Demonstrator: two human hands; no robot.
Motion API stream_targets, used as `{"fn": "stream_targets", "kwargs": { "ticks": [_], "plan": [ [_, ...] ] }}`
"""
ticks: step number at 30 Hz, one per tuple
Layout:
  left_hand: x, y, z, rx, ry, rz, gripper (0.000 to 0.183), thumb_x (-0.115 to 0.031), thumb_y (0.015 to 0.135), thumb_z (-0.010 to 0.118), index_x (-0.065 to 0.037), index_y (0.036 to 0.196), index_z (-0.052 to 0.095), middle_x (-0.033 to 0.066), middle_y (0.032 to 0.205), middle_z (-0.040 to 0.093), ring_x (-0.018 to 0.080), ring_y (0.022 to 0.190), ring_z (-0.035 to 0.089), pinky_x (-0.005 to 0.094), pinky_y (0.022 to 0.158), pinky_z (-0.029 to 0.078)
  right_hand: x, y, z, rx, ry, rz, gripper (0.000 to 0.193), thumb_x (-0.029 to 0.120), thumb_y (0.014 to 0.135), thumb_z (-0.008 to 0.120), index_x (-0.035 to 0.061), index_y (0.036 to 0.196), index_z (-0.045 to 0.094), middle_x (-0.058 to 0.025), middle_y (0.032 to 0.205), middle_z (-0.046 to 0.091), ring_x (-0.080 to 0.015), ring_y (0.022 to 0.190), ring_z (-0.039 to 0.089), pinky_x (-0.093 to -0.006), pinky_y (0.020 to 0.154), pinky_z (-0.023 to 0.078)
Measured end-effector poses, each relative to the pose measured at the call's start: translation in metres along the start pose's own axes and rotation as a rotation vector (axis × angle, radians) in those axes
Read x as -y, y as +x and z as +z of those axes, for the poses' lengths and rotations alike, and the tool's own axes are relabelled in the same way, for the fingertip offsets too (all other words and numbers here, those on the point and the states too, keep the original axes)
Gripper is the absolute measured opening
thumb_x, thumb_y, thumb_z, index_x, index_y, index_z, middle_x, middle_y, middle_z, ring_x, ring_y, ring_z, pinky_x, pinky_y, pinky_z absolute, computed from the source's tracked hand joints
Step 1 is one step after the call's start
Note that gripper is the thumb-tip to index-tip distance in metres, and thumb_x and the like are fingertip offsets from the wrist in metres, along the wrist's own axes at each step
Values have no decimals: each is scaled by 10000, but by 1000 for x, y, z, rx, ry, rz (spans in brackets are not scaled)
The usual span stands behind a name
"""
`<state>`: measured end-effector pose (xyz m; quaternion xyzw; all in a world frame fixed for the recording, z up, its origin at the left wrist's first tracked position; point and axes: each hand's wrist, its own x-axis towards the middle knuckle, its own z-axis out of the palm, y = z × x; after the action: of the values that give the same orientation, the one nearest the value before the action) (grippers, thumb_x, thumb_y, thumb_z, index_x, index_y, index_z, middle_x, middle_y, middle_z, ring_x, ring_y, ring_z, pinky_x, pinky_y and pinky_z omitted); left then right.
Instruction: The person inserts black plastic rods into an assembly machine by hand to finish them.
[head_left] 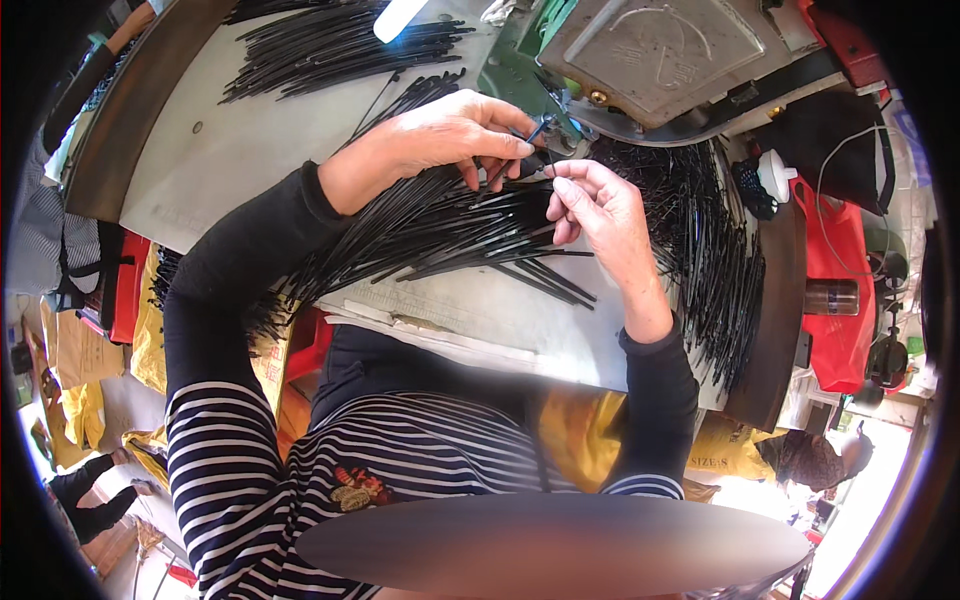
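My left hand [455, 130] is closed, its thumb and fingers pinching a thin black rod [543, 127] whose end points up at the machine's working point. Close beside it, my right hand [612, 210] is also closed, with thumb and forefinger pinched together near the same spot. Whatever sits in the right fingertips is too small to make out. Beneath both hands, a fanned pile of long thin black rods [440, 235] spreads across the pale metal table [390, 300]. A green and grey machine [660, 55] stands just beyond the fingertips.
Another bundle of black rods [335, 50] lies at the far left. More dark rods [715, 280] heap along the right side. A lit white lamp [400, 17] hangs at the top. Brown raised edges [775, 330] bound the table. Another person's arm [85, 90] shows at the upper left.
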<state>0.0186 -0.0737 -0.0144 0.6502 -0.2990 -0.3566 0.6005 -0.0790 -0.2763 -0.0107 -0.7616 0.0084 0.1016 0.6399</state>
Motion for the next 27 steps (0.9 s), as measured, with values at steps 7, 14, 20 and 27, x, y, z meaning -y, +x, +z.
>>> {"fn": "stream_targets", "kwargs": {
  "ticks": [7, 14, 20, 27],
  "plan": [
    [5, 3, -3, -23, -24, -5, 355, -242, 871, 565, 2, 1130, 565, 26, 730, 596, 80, 587, 572, 189, 481, 469, 0, 2, 1, 1, 5, 5, 204, 127, 912, 513, -14, 1050, 564, -32, 710, 573, -61, 521, 526, -186, 486, 451],
    [6, 4, 0, -40, -27, -35, 397, -251, 876, 571, 21, 1164, 547, 16, 711, 569, 58, 583, 532, 170, 468, 405, 0, 1, 1, -10, 61, 21, 232, 151, 903, 538, -19, 1059, 569, -40, 702, 577, -80, 506, 528, -195, 471, 441],
    [0, 13, -9, -69, -54, -57, 327, -260, 864, 596, 19, 1031, 633, 29, 694, 589, 63, 513, 510, 170, 446, 378, 5, 6, -3, -51, 86, -41, 237, 151, 901, 540, -22, 1060, 571, -41, 697, 574, -85, 494, 519, -200, 456, 428],
    [2, 19, -10, -74, -87, -10, 321, -267, 864, 601, 20, 1001, 649, 24, 646, 573, 56, 468, 476, 174, 421, 337, 3, 10, -6, -71, 89, -47, 217, 140, 906, 533, -16, 1051, 573, -38, 698, 586, -65, 491, 531, -179, 446, 419]
  ]
}}
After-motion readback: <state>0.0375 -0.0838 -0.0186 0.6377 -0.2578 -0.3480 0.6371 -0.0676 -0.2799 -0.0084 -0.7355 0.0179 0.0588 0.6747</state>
